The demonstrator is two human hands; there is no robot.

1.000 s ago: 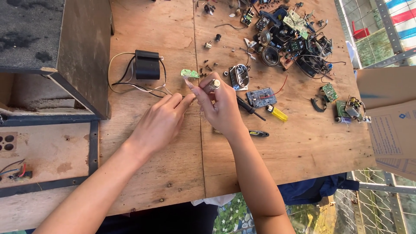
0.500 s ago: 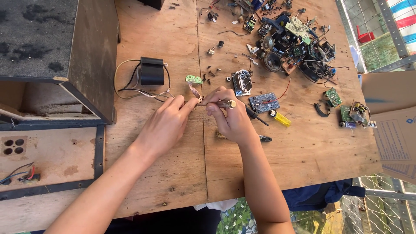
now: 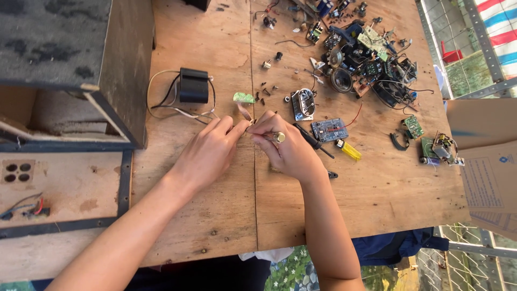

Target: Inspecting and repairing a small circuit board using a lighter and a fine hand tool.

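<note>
left hand [image 3: 207, 153] and right hand [image 3: 285, 148] pinching a thin wire [image 3: 245, 114] — beside small green board [image 3: 243, 97]

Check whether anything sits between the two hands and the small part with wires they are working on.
Nothing visible does. The left hand and right hand meet fingertip to fingertip at the wires above the wooden table. The black transformer, metal part and blue circuit board lie off to the sides.
</note>
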